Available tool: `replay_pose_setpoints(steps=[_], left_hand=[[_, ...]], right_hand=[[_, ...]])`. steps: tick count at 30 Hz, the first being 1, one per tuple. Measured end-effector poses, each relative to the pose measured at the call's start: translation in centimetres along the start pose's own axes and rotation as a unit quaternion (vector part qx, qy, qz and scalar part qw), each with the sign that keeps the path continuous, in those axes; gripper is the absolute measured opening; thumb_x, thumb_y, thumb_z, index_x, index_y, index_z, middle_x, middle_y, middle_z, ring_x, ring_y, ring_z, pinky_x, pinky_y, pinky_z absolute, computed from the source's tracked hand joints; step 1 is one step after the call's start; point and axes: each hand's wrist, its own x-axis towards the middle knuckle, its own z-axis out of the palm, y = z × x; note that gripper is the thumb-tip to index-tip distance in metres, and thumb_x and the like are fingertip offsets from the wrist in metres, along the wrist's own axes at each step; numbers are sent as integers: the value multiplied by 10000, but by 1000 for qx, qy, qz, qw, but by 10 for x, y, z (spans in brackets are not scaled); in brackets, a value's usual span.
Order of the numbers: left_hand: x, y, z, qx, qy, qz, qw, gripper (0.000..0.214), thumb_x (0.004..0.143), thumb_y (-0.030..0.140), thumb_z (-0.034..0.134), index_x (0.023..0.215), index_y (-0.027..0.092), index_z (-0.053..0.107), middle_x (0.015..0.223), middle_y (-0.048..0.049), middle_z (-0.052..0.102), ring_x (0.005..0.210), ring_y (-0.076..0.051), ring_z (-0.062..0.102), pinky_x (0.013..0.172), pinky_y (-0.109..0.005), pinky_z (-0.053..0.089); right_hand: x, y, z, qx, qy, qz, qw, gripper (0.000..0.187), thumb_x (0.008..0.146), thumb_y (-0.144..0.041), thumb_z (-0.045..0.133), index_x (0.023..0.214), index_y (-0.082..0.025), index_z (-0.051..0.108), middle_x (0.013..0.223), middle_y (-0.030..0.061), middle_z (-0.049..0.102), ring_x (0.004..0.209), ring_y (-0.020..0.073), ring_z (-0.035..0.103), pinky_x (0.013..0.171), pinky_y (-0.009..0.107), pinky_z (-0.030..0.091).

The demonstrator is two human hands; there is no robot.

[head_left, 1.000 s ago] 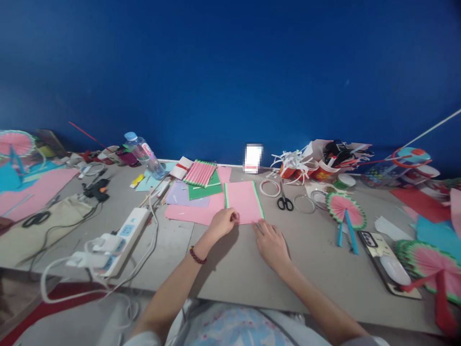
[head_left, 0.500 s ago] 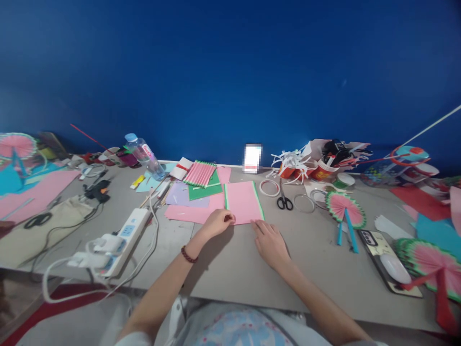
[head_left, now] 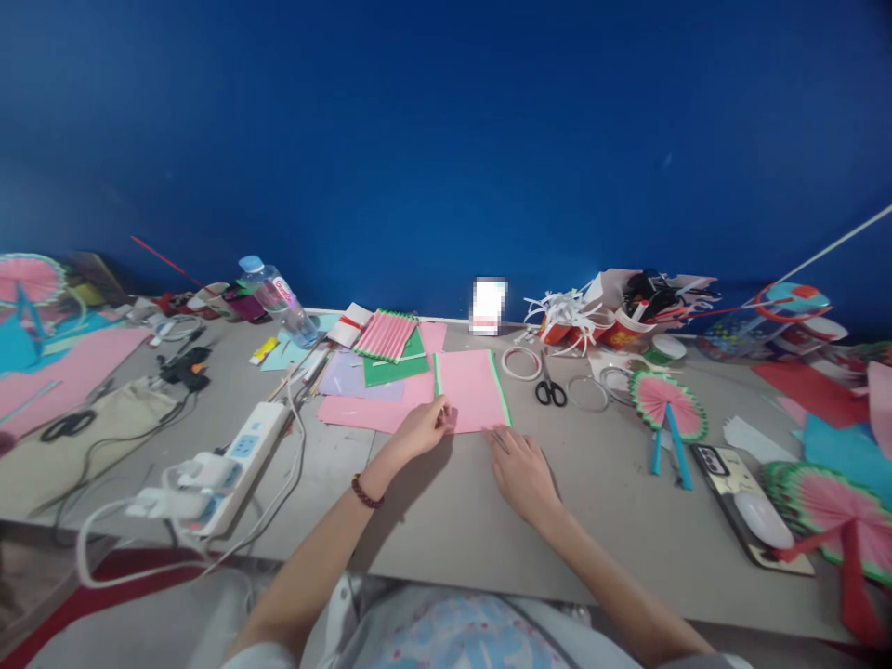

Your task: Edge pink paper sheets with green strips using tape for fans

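Note:
A pink sheet of paper (head_left: 470, 386) with green strips along its left and right edges lies flat on the table in front of me. My left hand (head_left: 422, 429) is at its near left corner, thumb and forefinger pinched together at the near edge. Flat on the table, my right hand (head_left: 524, 469) has its fingers stretched out, the tips touching the near right corner. Left of the sheet are a pleated pink paper (head_left: 386, 335) with green edges, a green sheet (head_left: 380, 373) and a larger pink sheet (head_left: 355, 413).
Scissors (head_left: 550, 392) and tape rolls (head_left: 521, 363) lie right of the sheet. Further right are a folded paper fan (head_left: 669, 406) and a phone (head_left: 725, 474) with a mouse (head_left: 763, 518). To the left are a power strip (head_left: 243, 455) with cables and a bottle (head_left: 282, 302).
My left hand has shifted very slightly left along the sheet's near edge. The right hand and the paper stay almost still.

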Motion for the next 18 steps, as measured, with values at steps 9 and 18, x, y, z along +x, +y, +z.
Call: replay_pose_setpoints(steps=[9, 18], left_hand=[[-2, 7, -1, 27, -1, 16, 1000, 110, 791, 98, 462, 788, 207, 473, 748, 5, 591, 697, -146, 555, 604, -229, 351], [-2, 0, 0, 0, -1, 16, 1000, 92, 783, 105, 482, 770, 196, 475, 724, 10, 572, 676, -137, 539, 595, -225, 346]], right_hand=[[1, -2, 4, -26, 21, -10, 999, 416, 851, -118, 471, 1261, -164, 525, 1178, 125, 590, 1141, 230, 474, 853, 355, 385], [0, -1, 6, -15, 30, -2, 999, 406, 851, -107, 470, 1246, -168, 540, 1193, 110, 598, 1144, 213, 489, 869, 348, 388]])
